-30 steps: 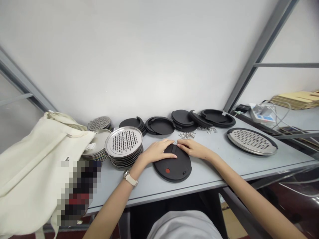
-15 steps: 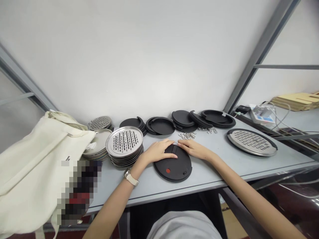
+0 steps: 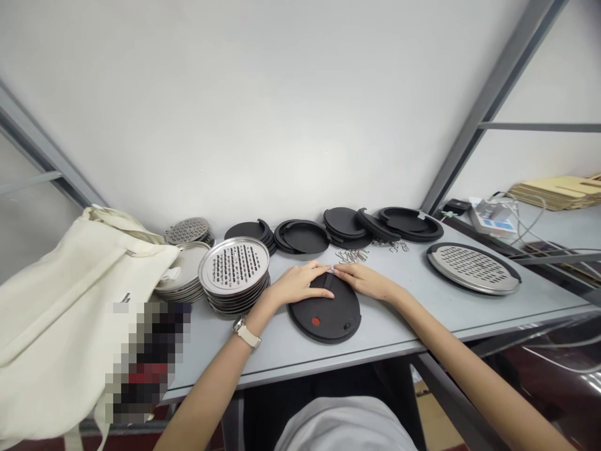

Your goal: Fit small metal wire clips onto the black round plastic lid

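Observation:
A round black disc point(image 3: 328, 318) with a red dot and a small slot near its front edge lies flat on the grey table. My left hand point(image 3: 298, 285) rests on its back left part, thumb stretched over the surface and fingers at the back rim. From the right, my right hand point(image 3: 364, 280) touches the back right rim, its fingers pressed together. Between the fingertips of both hands is a small metal piece point(image 3: 331, 270), too small to make out fully. Behind the hands lies a pile of metal clips point(image 3: 352, 255).
Stacked perforated metal discs point(image 3: 235, 266) and plain plates point(image 3: 188, 266) stand left, beside a cream bag point(image 3: 89, 313). Black round trays point(image 3: 303, 237) line the wall. A slotted metal disc in a black holder point(image 3: 474, 268) lies right. Grey frame posts point(image 3: 488, 119) flank the table.

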### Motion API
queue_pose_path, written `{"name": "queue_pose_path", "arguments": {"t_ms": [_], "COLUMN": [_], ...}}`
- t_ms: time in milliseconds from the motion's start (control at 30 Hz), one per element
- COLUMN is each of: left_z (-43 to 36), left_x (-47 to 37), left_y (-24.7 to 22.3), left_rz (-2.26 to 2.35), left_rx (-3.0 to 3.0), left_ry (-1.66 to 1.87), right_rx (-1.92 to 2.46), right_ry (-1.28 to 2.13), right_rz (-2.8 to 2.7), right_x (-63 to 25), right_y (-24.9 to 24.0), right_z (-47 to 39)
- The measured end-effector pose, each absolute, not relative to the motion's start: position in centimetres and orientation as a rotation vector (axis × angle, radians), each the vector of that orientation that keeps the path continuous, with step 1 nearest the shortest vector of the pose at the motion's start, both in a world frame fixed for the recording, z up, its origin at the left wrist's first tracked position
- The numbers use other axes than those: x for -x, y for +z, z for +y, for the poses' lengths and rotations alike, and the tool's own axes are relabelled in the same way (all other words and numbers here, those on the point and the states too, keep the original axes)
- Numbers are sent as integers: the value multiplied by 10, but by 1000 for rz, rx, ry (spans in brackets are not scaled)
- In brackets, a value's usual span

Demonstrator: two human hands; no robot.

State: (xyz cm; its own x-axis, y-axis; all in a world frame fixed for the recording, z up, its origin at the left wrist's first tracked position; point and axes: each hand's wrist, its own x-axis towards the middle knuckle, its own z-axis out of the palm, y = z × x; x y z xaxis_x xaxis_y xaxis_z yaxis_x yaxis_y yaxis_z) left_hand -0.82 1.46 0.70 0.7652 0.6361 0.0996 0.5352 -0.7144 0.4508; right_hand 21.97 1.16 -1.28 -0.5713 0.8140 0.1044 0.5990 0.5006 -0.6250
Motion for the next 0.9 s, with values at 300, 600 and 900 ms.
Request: {"name": "queue_pose_path", "arguments": {"t_ms": [300,600,900], "left_z": [18,19,18], "left_x": [7,7,7], "left_y": [8,7,9], "left_rz": [877,879,853], "left_rx": [-2580,-2539,-2568], "left_ry": [357,357,372], "right_rx": [1167,1139,1133], "right_ry": [680,610,608], "right_rz": [-2422,-2445,-2435], "right_x": [-219,-219,-219], "right_y": [-12,-13,-13], "right_z": [11,12,11]}}
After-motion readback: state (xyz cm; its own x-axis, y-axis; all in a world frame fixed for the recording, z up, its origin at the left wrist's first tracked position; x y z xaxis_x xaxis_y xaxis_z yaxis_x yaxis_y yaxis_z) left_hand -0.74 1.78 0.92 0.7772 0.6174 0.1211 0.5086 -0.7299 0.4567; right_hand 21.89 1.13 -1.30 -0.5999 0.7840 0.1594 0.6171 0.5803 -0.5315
